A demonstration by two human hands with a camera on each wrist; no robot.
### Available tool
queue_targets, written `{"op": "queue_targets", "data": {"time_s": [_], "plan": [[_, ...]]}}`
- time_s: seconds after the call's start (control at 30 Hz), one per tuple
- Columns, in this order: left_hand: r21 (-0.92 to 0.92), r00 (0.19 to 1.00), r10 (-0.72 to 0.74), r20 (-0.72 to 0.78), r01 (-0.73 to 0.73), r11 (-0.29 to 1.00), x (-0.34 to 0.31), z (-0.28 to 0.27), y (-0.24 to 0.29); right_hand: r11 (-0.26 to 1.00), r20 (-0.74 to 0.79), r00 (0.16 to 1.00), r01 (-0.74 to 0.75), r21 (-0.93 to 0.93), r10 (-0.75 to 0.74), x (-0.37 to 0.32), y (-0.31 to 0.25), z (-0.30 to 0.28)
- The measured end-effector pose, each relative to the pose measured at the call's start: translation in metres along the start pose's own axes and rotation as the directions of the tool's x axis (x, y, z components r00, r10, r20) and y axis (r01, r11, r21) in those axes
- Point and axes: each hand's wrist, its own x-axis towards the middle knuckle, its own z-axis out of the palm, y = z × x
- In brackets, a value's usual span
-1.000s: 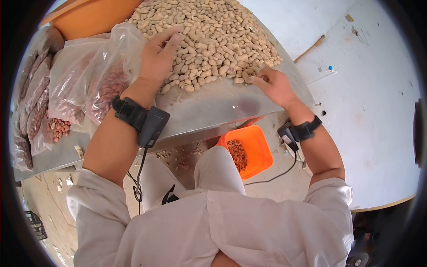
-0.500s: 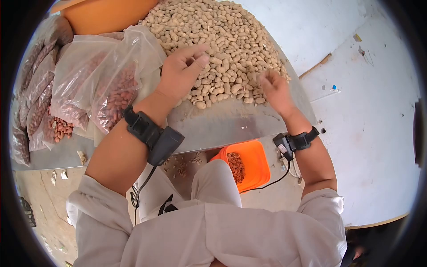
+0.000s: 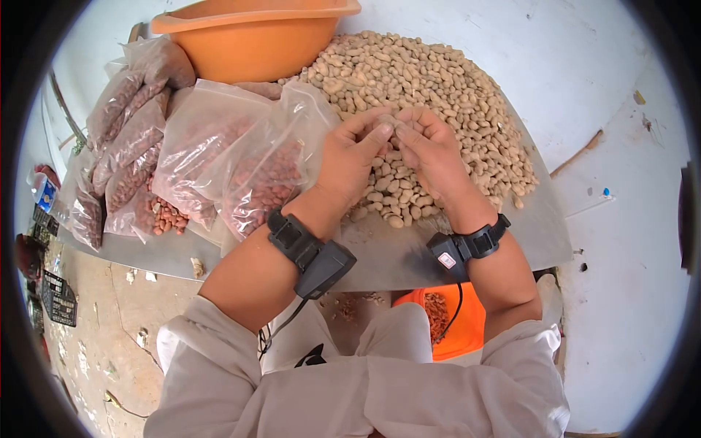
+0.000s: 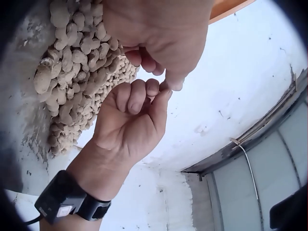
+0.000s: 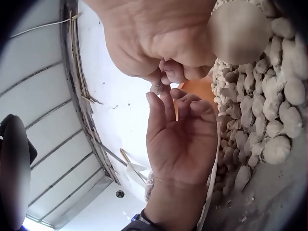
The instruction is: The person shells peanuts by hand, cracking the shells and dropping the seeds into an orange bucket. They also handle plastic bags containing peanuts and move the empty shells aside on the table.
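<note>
Both hands meet over the front part of a large heap of unshelled peanuts. Thumb and fingers of the left hand pinch a peanut from one side, while the right hand pinches it from the other. Fingertips cover most of this peanut. In the left wrist view, the right hand's fingers are curled behind its thumb. The right wrist view shows the left palm turned toward the camera, its fingertips close to those of the right hand.
Clear plastic bags of red shelled peanuts lie left of the heap on the metal table. An orange basin stands behind them. Below the table edge, an orange bin holds reddish bits. A white wall or panel is at the right.
The hands were apart over the heap; they have come together with fingertips meeting around a peanut. The head view has shifted, showing more of the basin and bags.
</note>
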Motion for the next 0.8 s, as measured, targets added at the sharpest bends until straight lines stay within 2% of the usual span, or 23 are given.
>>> {"op": "queue_targets", "data": {"time_s": [0.1,0.2,0.3,0.4,0.5,0.6,0.7,0.8], "plan": [[0.003,1.0,-0.029,-0.003,0.029,1.0,0.002,-0.002,-0.004,0.995,-0.025,0.996,0.087,-0.05,-0.088,-0.001,0.012,0.001],[0.036,1.0,-0.026,0.012,0.026,0.999,0.0,-0.001,-0.004,0.994,0.031,0.996,0.084,-0.072,-0.082,-0.005,0.014,-0.007],[0.052,0.998,-0.053,-0.019,0.054,0.997,-0.004,0.007,-0.002,0.983,0.02,0.997,0.071,-0.172,-0.069,-0.009,0.013,-0.012],[0.041,0.997,-0.076,0.02,0.076,0.996,-0.003,0.006,-0.003,0.909,0.026,0.989,0.143,-0.392,-0.144,-0.011,0.013,-0.019],[0.104,0.995,-0.087,0.055,0.081,0.991,-0.001,0.0,-0.002,0.927,-0.012,0.992,0.111,-0.357,-0.123,-0.014,0.012,-0.015],[0.137,0.998,-0.067,-0.004,0.067,0.988,-0.004,0.005,-0.003,0.834,0.003,0.945,0.289,-0.47,-0.326,-0.013,0.021,-0.012],[0.181,0.999,-0.047,0.002,0.046,0.982,-0.004,0.005,-0.006,0.768,0.004,0.942,0.277,-0.577,-0.336,-0.014,0.024,-0.012],[0.036,0.997,-0.074,0.009,0.074,0.997,-0.005,0.009,-0.008,0.752,-0.037,0.934,0.262,-0.604,-0.356,-0.016,0.025,-0.006]]}}
